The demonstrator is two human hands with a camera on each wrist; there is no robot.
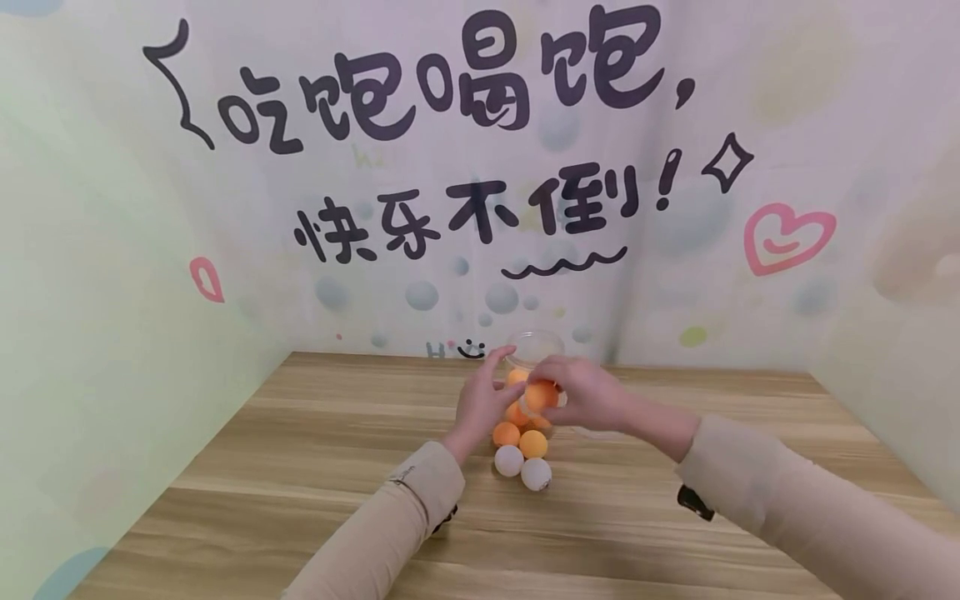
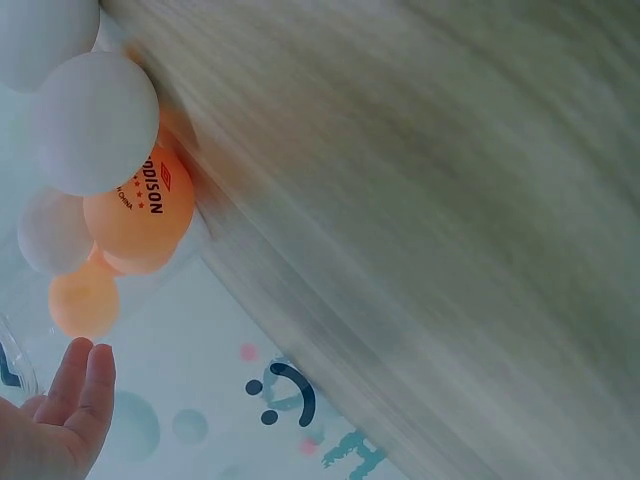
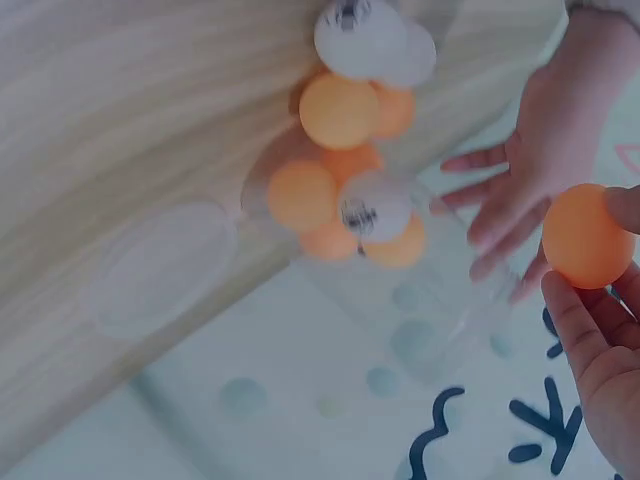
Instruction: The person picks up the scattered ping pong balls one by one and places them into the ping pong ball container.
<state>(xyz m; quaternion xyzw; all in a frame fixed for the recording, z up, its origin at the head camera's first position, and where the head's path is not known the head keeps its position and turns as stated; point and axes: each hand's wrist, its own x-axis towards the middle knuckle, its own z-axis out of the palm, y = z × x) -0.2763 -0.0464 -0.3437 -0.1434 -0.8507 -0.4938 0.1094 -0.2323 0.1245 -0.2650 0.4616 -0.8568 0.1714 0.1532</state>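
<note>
A clear plastic jar [image 1: 534, 350] stands upright, with orange and white table tennis balls low inside it. My left hand [image 1: 480, 402] is at the jar's left side, fingers spread and fairly straight in the right wrist view, thumb towards the front. In the left wrist view its fingers [image 2: 98, 385] show below the balls. An orange table tennis ball [image 3: 588, 240] is pinched between the thumb and fingers of my right hand [image 1: 587, 393], close to the jar's right side and below its rim. In front of the jar lie two orange balls [image 1: 533, 444] and two white balls [image 1: 536, 474].
A flat, clear round lid [image 3: 165, 270] lies on the wooden table [image 1: 315, 475] to the jar's right. Behind the table hangs a printed backdrop [image 1: 420, 250] with dark lettering. A pale side wall [image 1: 112, 292] runs along the left.
</note>
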